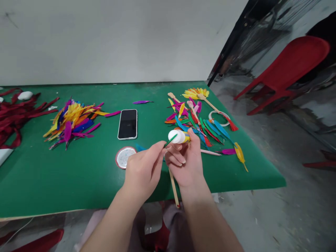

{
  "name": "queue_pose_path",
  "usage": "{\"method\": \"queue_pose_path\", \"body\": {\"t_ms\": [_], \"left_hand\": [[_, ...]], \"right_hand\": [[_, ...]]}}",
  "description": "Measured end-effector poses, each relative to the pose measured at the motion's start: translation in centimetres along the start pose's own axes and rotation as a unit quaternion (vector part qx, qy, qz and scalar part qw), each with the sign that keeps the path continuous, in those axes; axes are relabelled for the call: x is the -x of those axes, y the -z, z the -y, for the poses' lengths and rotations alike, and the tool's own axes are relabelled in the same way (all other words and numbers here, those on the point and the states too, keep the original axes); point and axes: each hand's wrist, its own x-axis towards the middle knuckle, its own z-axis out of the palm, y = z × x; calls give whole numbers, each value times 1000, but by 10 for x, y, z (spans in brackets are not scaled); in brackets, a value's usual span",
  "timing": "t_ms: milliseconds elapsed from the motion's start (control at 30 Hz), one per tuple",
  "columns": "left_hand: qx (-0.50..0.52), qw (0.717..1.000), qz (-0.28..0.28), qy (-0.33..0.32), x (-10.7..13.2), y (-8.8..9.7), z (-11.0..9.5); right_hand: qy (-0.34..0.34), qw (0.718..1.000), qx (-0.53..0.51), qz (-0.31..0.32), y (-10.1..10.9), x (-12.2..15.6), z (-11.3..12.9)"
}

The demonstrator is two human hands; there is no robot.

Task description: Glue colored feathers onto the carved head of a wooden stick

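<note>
Just between the hands (pixel 141 171) (pixel 188 164): bottle (pixel 180 137).

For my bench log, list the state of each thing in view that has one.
Left hand: grip closed on thin green piece
Right hand: grip closed on white-and-yellow tube
Tube: raised, cap state unclear
Phone: face up, screen dark
Feather pile: loose, heaped
Feathers at right: spread out
Dark red strips: loosely bunched
Round disc: lying flat
Red chair: upright
</note>
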Motion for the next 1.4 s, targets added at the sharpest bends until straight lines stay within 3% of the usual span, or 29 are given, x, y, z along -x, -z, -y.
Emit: {"method": "queue_pose_path", "body": {"t_ms": [167,433,600,767,967,1133,1267,1400], "left_hand": [[11,999,-42,2,-2,-1,1],[-4,1000,-3,-24,-1,-1,3],[12,999,-42,-12,-2,-1,5],[8,1000,9,-29,-2,0,5],[7,1000,-15,-22,-1,-1,5],[10,999,28,-43,-2,0,7],[17,999,23,-25,-2,3,9],[22,997,50,-46,-3,4,11]], "right_hand": [[-5,1000,6,2,-1,0,0],[-4,1000,-8,2,1,0,-1],[-8,1000,-3,6,1,0,0],[5,1000,8,-14,0,0,2],[-2,1000,10,-14,-1,0,1],[-17,998,-10,-53,-1,1,2],[-28,999,-10,-22,0,1,3],[-31,999,0,-19,2,0,3]]}}
